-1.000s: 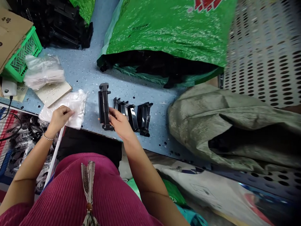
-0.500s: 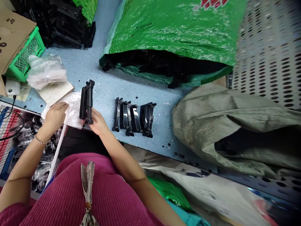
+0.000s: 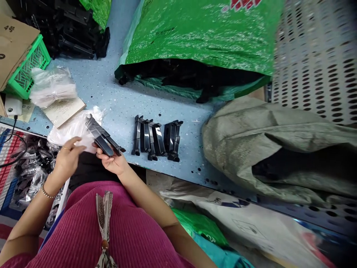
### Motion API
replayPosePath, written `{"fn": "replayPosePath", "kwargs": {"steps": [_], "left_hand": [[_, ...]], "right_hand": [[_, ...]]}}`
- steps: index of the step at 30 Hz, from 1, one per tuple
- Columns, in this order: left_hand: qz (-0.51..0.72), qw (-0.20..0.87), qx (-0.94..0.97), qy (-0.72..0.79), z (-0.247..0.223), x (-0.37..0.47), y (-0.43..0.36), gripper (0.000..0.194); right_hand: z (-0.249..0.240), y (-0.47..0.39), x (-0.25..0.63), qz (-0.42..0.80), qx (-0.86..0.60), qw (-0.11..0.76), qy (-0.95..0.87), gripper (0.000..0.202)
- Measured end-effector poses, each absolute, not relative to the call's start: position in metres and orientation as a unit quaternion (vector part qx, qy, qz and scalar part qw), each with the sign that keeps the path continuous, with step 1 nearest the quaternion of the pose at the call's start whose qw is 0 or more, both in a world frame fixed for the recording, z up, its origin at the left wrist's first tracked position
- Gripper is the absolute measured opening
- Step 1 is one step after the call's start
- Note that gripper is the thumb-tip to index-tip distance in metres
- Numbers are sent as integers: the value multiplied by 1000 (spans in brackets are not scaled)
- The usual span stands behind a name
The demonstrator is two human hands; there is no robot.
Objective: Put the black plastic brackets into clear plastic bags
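My right hand [image 3: 113, 160] grips the lower end of a black plastic bracket [image 3: 103, 140], which tilts up and to the left. Its far end looks greyish, as if under clear film. Beside it, my left hand [image 3: 68, 159] has its thumb and fingers closed at the edge of a clear plastic bag [image 3: 88, 143]; the exact grip is hard to make out. Below both lies a loose pile of clear plastic bags [image 3: 69, 128]. To the right, several like black brackets [image 3: 153, 137] stand in a row on the blue speckled table [image 3: 117, 111].
A green sack [image 3: 200, 37] with black parts in its mouth lies at the back. More black parts [image 3: 75, 33] are heaped back left, near a green basket [image 3: 28, 69] and bundled bags [image 3: 52, 87]. A grey-green sack [image 3: 231, 137] is at right; wrapped parts [image 3: 33, 178] fill a bin lower left.
The black bracket has swung from upright to tilted left, its far end now over the bags. My left hand has moved down and right, nearer to it.
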State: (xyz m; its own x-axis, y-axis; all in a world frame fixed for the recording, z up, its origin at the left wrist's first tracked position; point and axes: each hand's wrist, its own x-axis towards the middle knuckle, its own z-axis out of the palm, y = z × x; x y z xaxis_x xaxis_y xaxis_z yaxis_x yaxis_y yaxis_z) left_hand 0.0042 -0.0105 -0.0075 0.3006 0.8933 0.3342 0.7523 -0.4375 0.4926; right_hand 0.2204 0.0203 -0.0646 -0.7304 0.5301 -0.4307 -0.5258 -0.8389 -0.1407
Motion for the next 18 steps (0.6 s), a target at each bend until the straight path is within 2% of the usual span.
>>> {"fn": "replayPosePath", "kwargs": {"steps": [3,5,8,10,14,16,18], "left_hand": [[272,83,795,535,-16,8,-13,60],[261,129,829,477,-15,14,-13,71],[236,202,862,400,-2,23,-17,76],[229,216,869,382,11,22,-22,75],[247,252,847,396,38,3,-36,62],[274,271,821,421,46,-7,-44,51],[313,277,794,441,45,-12,-50,41]], "right_hand": [[-63,14,216,902,-284,316,-78,21],[-60,10,211,852,-337,350,-193,23],[-47,6,209,733,-411,363,-403,22],[-34,2,213,692,-418,336,-484,21],[-14,-8,222,790,-295,249,-476,26],[-11,-7,222,783,-309,272,-467,27],[-11,-1,219,709,-378,329,-495,34]]}}
